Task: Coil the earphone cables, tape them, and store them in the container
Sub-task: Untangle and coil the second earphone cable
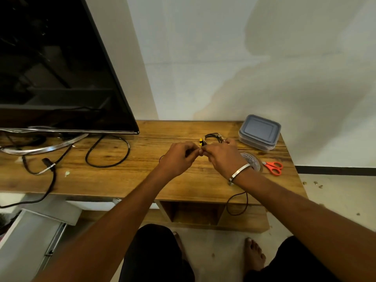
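My left hand [180, 157] and my right hand [222, 158] meet above the middle of the wooden table [142, 176], fingers curled, pinching a thin black earphone cable between them. A loop of that cable [237, 202] hangs over the table's front edge under my right forearm. More black earphone cables [213, 137] with a yellow piece lie just behind my hands. The tape roll [253, 159] sits under my right wrist, partly hidden. A grey-lidded plastic container [259, 132], closed, stands at the back right.
Orange-handled scissors [273, 167] lie right of the tape roll. A large black TV [61, 68] on a metal stand fills the left side, with thick black power cables [107, 153] looped on the table. A wall rises directly behind the table.
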{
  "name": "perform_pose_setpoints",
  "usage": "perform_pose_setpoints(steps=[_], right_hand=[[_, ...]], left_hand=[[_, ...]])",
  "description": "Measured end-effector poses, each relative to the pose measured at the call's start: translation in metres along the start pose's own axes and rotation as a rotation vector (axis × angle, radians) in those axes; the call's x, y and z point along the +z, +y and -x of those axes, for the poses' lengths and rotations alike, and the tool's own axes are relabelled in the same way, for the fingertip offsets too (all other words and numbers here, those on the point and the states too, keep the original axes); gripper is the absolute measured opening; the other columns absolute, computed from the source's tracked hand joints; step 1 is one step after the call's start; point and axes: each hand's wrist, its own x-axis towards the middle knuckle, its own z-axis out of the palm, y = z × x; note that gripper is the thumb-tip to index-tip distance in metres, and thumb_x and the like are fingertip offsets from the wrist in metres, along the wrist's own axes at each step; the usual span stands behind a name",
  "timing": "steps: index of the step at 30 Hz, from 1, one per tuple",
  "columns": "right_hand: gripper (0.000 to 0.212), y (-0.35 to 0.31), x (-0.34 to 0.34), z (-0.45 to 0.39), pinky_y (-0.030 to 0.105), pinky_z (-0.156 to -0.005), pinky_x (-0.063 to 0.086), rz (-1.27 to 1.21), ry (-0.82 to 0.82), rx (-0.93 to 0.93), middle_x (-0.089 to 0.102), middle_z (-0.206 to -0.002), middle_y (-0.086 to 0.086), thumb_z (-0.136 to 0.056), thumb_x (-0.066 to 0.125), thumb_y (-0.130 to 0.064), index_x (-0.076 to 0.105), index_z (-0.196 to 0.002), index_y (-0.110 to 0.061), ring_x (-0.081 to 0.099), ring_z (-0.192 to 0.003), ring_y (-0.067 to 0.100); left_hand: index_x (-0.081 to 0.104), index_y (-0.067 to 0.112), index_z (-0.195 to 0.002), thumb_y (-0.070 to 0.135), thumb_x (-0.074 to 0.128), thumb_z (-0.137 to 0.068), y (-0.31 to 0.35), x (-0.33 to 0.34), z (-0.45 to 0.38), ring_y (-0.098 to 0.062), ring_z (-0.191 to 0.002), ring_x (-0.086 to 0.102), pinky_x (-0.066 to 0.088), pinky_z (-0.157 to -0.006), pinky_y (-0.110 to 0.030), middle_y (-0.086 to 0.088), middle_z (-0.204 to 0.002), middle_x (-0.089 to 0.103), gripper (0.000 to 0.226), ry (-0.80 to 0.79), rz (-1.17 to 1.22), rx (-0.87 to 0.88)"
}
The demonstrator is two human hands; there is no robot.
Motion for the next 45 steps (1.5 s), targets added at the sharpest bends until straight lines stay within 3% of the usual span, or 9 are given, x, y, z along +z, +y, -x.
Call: perform_pose_setpoints(steps=[8,16,19,23,25,28,34,40,45], right_hand=[[0.027,0.013,-0.003,0.005,0.038,-0.101,0.022,-0.072,0.112,0.110,0.067,-0.114,-0.004,-0.100,0.038,-0.030,0.060,-0.115,-0.028,0.060,-0.104,0.020],[0.024,0.021,0.005,0.003,0.042,-0.099,0.027,-0.053,0.127,0.219,0.069,-0.104,-0.003,-0.099,0.039,-0.028,0.061,-0.108,-0.026,0.061,-0.098,0.020],[0.024,0.022,0.011,0.003,0.042,-0.098,0.028,-0.079,0.080,0.241,0.066,-0.110,-0.001,-0.097,0.040,-0.023,0.061,-0.110,-0.024,0.058,-0.104,0.022],[0.042,0.017,0.018,0.006,0.041,-0.100,0.028,-0.198,0.029,0.084,0.051,-0.134,-0.002,-0.092,0.046,-0.019,0.044,-0.133,-0.025,0.047,-0.123,0.017],[0.046,0.012,0.017,0.007,0.041,-0.099,0.027,-0.235,0.004,-0.006,0.048,-0.136,-0.004,-0.091,0.047,-0.018,0.041,-0.135,-0.028,0.045,-0.124,0.016],[0.035,0.007,0.017,0.007,0.041,-0.096,0.030,-0.199,0.010,-0.068,0.052,-0.124,-0.006,-0.092,0.047,-0.021,0.050,-0.126,-0.029,0.046,-0.119,0.015],[0.010,0.011,0.019,0.005,0.037,-0.087,0.031,-0.252,0.079,-0.035,0.055,-0.103,-0.005,-0.091,0.054,-0.026,0.061,-0.096,-0.021,0.051,-0.103,0.015],[0.006,0.013,0.020,0.009,0.045,-0.081,0.047,-0.476,0.105,0.002,0.063,-0.092,0.001,-0.093,0.050,-0.014,0.054,-0.096,-0.012,0.059,-0.085,0.021],[0.008,0.013,0.018,0.012,0.039,-0.075,0.051,-0.558,0.119,0.032,0.064,-0.087,0.003,-0.096,0.044,-0.012,0.050,-0.100,-0.008,0.062,-0.080,0.017]], left_hand=[[0.069,0.022,-0.089,0.023,0.058,-0.096,-0.005,-0.004,0.006,0.004,-0.061,0.060,0.044,-0.058,-0.014,0.005,-0.072,0.068,0.014,-0.092,0.144,-0.108],[0.064,0.008,-0.111,0.002,0.048,-0.099,-0.002,-0.004,0.006,-0.016,-0.081,0.068,0.058,-0.072,-0.027,-0.009,-0.089,0.071,0.021,-0.155,0.636,-0.284],[0.062,0.006,-0.114,-0.001,0.044,-0.099,-0.001,-0.002,0.006,-0.021,-0.085,0.069,0.059,-0.075,-0.029,-0.013,-0.091,0.071,0.024,-0.161,0.776,-0.344],[0.059,0.007,-0.114,-0.004,0.044,-0.097,0.000,0.001,0.005,-0.025,-0.085,0.069,0.060,-0.075,-0.033,-0.016,-0.095,0.070,0.025,-0.155,0.890,-0.411],[0.057,0.008,-0.115,-0.008,0.042,-0.096,0.000,0.003,0.004,-0.026,-0.083,0.070,0.061,-0.076,-0.035,-0.016,-0.099,0.069,0.028,-0.152,0.903,-0.425],[0.052,0.005,-0.120,-0.018,0.038,-0.091,0.001,0.003,0.005,-0.027,-0.085,0.069,0.060,-0.079,-0.036,-0.017,-0.108,0.065,0.040,-0.148,0.915,-0.423],[0.050,0.009,-0.132,-0.013,0.062,-0.084,-0.011,0.000,0.011,-0.024,-0.113,0.063,0.052,-0.098,-0.037,-0.012,-0.131,0.058,0.054,-0.203,0.728,-0.270],[0.059,0.011,-0.123,-0.018,0.059,-0.083,-0.014,-0.001,0.012,-0.013,-0.108,0.062,0.053,-0.074,-0.019,-0.001,-0.129,0.060,0.051,-0.138,0.666,-0.250],[0.066,0.011,-0.103,-0.009,0.061,-0.086,-0.012,0.002,0.011,-0.007,-0.083,0.062,0.044,-0.052,-0.008,-0.001,-0.099,0.067,0.027,0.057,0.516,-0.296]])
